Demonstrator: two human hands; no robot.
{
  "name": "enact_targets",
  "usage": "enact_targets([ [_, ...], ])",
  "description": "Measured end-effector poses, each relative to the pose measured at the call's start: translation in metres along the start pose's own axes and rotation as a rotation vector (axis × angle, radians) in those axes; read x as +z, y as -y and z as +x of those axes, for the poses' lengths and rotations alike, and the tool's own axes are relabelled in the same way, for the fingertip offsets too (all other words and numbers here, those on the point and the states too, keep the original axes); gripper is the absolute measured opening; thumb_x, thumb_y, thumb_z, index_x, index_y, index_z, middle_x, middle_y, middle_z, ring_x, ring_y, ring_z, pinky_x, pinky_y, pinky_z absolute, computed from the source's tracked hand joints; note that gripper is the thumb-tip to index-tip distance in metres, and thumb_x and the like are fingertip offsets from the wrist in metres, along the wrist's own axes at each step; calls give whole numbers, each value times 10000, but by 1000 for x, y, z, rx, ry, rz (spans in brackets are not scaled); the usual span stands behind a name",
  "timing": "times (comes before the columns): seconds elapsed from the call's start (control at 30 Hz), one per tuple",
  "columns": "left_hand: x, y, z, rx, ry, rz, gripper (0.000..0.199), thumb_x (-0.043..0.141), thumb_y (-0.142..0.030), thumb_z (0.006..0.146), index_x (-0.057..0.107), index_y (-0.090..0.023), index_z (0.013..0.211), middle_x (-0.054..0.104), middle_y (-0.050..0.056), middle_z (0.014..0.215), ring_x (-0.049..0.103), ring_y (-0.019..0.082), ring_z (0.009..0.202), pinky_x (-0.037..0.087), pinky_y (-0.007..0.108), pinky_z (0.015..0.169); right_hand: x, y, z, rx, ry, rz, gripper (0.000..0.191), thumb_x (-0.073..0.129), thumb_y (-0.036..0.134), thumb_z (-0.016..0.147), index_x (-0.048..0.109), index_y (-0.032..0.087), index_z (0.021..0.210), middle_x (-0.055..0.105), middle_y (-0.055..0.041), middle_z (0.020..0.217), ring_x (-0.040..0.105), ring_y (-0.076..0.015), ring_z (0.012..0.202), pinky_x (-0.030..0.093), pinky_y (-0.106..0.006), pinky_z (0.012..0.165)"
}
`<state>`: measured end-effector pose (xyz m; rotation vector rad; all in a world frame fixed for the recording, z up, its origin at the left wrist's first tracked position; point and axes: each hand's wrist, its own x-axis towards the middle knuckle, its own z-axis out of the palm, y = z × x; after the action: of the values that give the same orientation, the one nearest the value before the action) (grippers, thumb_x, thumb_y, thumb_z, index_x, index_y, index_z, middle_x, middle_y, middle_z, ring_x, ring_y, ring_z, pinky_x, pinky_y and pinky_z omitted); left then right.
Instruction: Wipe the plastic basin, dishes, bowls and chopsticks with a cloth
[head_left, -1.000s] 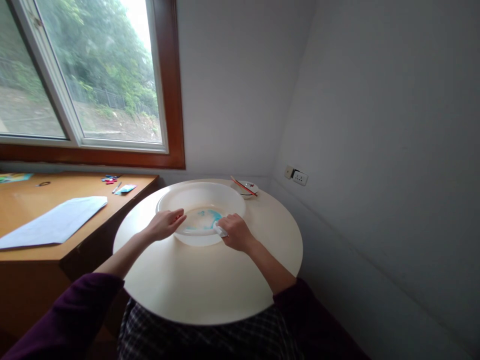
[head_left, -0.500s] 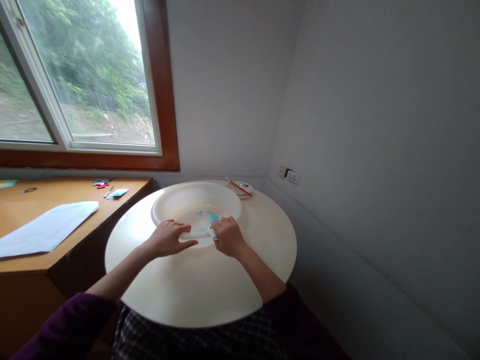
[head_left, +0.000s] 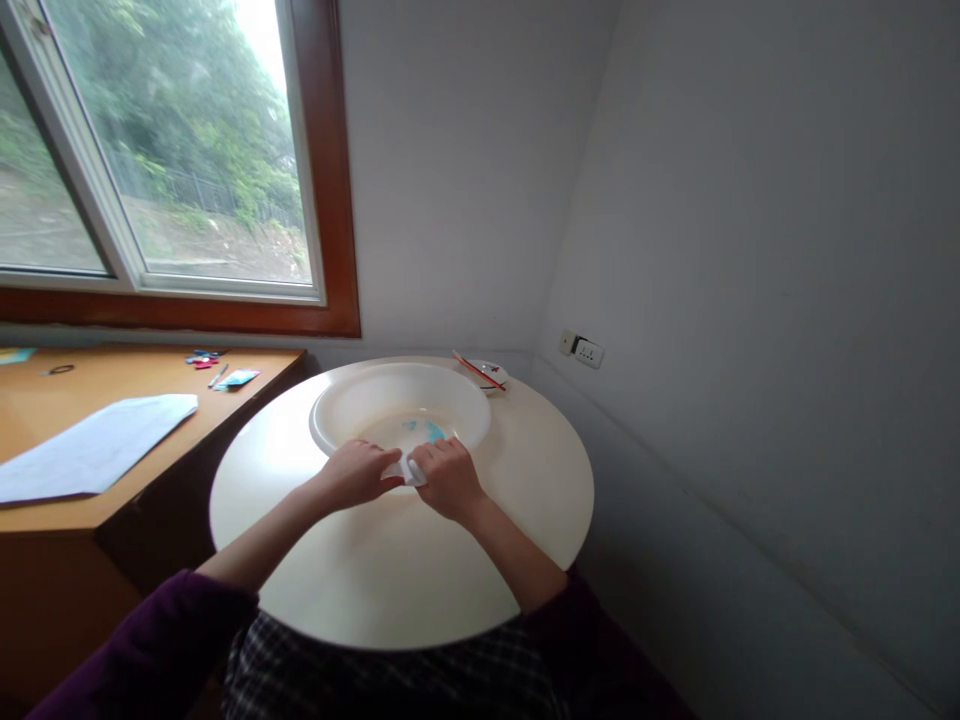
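A wide white basin (head_left: pixel 325 425) stands on the round white table (head_left: pixel 405 590), with small blue patches (head_left: pixel 433 432) in its bottom. Over its near rim, my right hand (head_left: pixel 450 478) is closed on a small white object (head_left: pixel 413 472); whether it is cloth or something else cannot be made out. Close beside it on the left, my left hand (head_left: pixel 360 474) has its thumb and fingers drawn together at the near rim. What lies between those fingers is too small to tell.
Behind the basin at the right, chopsticks (head_left: pixel 480 371) lie across a small dish (head_left: pixel 496 370). A wooden desk (head_left: pixel 45 412) at the left bears a white sheet (head_left: pixel 105 448), scissors (head_left: pixel 60 370), a pen and a blue packet (head_left: pixel 238 379). Walls stand behind and at the right.
My left hand has moved right and its fingers have closed. My right hand has come left with the white object, so both hands are nearer together. The basin has shifted slightly right.
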<state>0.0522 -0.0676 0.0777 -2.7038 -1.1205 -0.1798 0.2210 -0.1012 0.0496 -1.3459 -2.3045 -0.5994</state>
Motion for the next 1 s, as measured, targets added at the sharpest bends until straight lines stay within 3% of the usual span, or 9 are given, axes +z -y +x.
enact_targets([
  [0.2,2,16,-7,-36,-18,-56,298,500,-482,803,619,-213,755,685,63,664,649,253,662,380,279,576,1,-13,-11,-78,-97,36,104,478,205,824,562,180,880,611,-39,775,490,-187,736,283,-319,677],
  [0.5,-3,31,-7,-58,-26,-174,291,561,-516,717,576,-228,674,658,26,641,621,222,643,353,255,540,15,-54,-28,-18,-171,114,111,455,249,860,525,179,809,542,-42,744,451,-192,750,324,-318,729],
  [0.67,-2,35,-6,-59,-19,-188,269,558,-493,716,575,-230,665,649,18,634,613,211,636,361,253,554,20,-63,-33,-25,-245,178,121,402,149,827,517,186,823,542,-51,780,456,-203,778,358,-344,772],
  [0.87,-2,38,-6,-41,-14,-182,265,555,-491,726,597,-229,706,666,35,681,616,221,663,376,265,584,14,-74,-44,-66,-278,255,353,361,61,755,530,172,1044,588,-88,951,492,-225,951,370,-422,907],
  [1.0,-1,41,-5,-41,-22,-206,256,572,-489,712,604,-235,697,659,25,672,612,210,654,370,256,575,12,-84,-53,-62,-278,253,540,321,35,752,444,175,1259,572,-106,1157,464,-214,1142,335,-456,998],
])
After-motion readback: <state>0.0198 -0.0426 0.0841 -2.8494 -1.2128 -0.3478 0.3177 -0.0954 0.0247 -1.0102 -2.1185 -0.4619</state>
